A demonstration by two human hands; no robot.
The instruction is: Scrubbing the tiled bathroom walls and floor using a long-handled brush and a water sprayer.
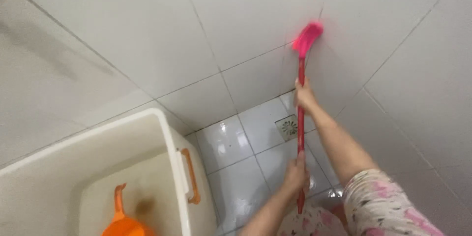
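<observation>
Head view.

Brush (pixel 301 93): long red handle, pink bristle head pressed against the white tiled wall (pixel 147 29) near a corner, well above the floor. The handle runs almost straight down from head to hands.

Right hand (pixel 305 96): upper grip, fingers clenched around the handle about a third of the way down from the bristles.

Left hand (pixel 296 172): lower grip, fingers clenched around the handle near its bottom end.

Floor (pixel 231 157): glossy white tiles, wet-looking, with a square drain (pixel 289 127) just beside the handle line.

Tub (pixel 167 142): large white plastic bin at lower left, orange handle on its side.

Scoop (pixel 123 221): orange, lying inside the tub.

Sleeve (pixel 383 201): patterned pink and white fabric, on the right arm.
</observation>
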